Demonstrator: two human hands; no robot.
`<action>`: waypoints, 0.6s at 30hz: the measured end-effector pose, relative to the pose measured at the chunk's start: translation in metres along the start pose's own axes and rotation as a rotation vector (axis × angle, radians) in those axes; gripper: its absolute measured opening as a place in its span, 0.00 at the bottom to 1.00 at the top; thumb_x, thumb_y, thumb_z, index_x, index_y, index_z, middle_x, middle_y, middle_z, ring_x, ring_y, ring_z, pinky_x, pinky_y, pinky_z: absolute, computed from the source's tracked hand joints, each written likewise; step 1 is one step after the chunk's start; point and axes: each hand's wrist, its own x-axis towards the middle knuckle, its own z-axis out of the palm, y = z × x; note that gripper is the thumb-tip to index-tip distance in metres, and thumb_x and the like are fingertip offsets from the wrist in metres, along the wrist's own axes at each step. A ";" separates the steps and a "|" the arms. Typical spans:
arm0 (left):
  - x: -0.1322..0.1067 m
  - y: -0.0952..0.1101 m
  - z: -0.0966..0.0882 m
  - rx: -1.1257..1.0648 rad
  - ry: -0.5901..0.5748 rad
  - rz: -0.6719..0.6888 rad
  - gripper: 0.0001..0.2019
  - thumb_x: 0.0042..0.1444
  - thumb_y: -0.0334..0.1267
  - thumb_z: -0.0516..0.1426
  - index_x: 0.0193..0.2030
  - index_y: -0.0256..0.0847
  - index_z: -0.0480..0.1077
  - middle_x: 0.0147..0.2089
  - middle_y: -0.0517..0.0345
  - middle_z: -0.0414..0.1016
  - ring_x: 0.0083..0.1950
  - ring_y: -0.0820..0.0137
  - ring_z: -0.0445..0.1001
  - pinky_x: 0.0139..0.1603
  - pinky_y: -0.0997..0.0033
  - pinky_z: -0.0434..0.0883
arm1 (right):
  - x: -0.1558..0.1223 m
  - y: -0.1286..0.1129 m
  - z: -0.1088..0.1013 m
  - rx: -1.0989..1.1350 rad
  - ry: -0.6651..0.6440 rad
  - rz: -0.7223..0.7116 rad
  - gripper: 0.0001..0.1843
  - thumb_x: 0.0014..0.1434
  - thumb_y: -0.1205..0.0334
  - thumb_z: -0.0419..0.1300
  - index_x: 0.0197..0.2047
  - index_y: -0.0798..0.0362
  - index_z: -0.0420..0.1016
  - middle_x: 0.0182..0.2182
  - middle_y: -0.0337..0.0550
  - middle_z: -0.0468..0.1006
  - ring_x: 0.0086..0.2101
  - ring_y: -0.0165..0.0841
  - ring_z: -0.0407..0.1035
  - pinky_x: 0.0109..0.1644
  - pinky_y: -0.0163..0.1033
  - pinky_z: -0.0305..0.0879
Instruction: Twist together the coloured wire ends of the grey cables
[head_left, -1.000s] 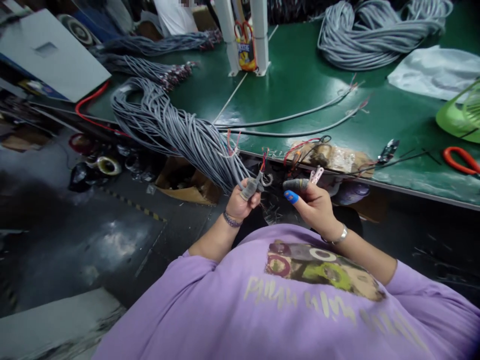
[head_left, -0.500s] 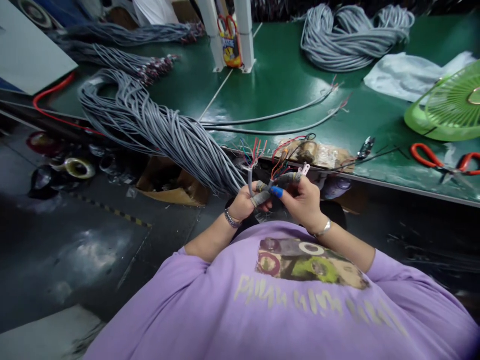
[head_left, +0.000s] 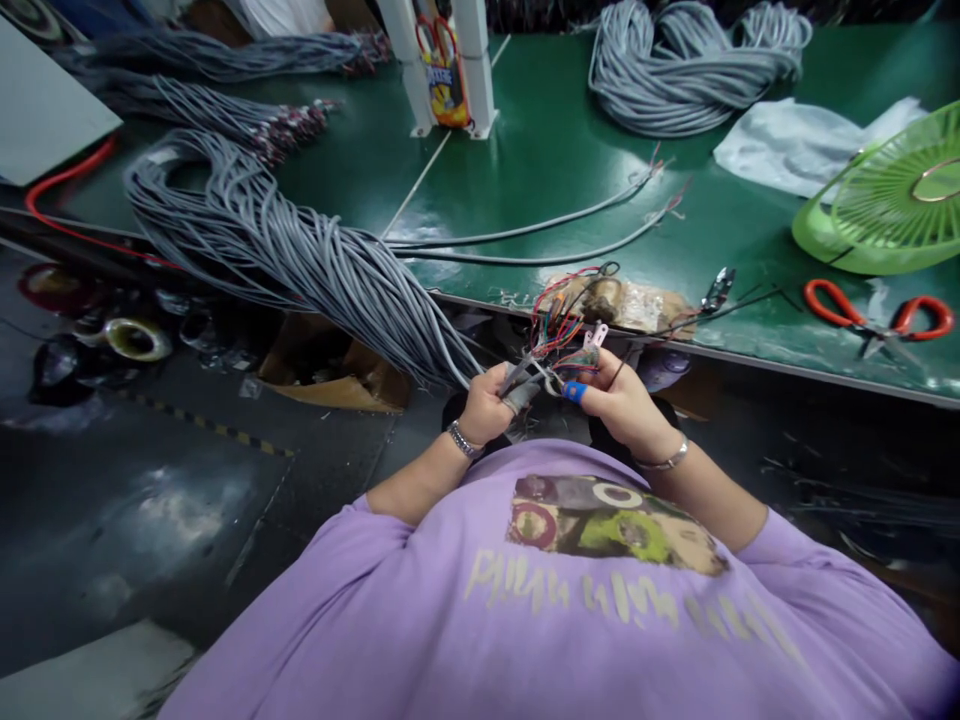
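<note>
My left hand (head_left: 486, 402) is closed on a grey cable (head_left: 517, 375), its fingers wrapped with grey tape. Thin coloured wires (head_left: 555, 330) fan out of the stripped cable end beyond it. My right hand (head_left: 621, 402), with a blue cover on the thumb, pinches a bunch of these wires beside the left hand. A pale pink piece with holes (head_left: 596, 336) sticks up from the right fingers; its lower part is hidden. Both hands are just in front of the table edge, near the end of a thick bundle of grey cables (head_left: 322, 260).
On the green table (head_left: 540, 190) lie two single cables, a coiled grey cable bundle (head_left: 690, 75), red-handled scissors (head_left: 877, 315), small cutters (head_left: 718, 290) and a green fan (head_left: 892, 200). A white post (head_left: 476, 65) stands at the back. Below is a cardboard box (head_left: 337, 385).
My right hand has moved slightly right, and coloured wires now show spread between the two hands. The cable end in my left hand has tilted from upright to the right. The whole view has shifted slightly.
</note>
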 end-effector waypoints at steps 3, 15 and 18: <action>0.005 -0.003 0.000 -0.019 0.066 -0.027 0.16 0.50 0.47 0.68 0.27 0.38 0.70 0.20 0.66 0.69 0.20 0.80 0.64 0.22 0.80 0.63 | -0.016 0.001 -0.012 0.136 -0.084 0.063 0.21 0.50 0.50 0.72 0.39 0.51 0.67 0.30 0.37 0.74 0.29 0.28 0.69 0.34 0.34 0.69; 0.011 -0.001 -0.015 -0.302 -0.177 -0.085 0.21 0.54 0.56 0.64 0.31 0.37 0.71 0.17 0.64 0.68 0.15 0.80 0.62 0.16 0.80 0.58 | -0.039 0.003 -0.045 -0.100 0.092 0.040 0.16 0.59 0.48 0.65 0.39 0.54 0.77 0.23 0.38 0.74 0.23 0.27 0.67 0.27 0.34 0.67; 0.012 -0.001 -0.026 -0.384 -0.323 -0.126 0.24 0.48 0.59 0.66 0.29 0.36 0.72 0.14 0.64 0.64 0.12 0.79 0.59 0.14 0.79 0.55 | -0.027 -0.002 -0.033 -0.300 0.069 -0.092 0.13 0.60 0.52 0.65 0.41 0.53 0.79 0.30 0.43 0.81 0.31 0.33 0.75 0.37 0.38 0.73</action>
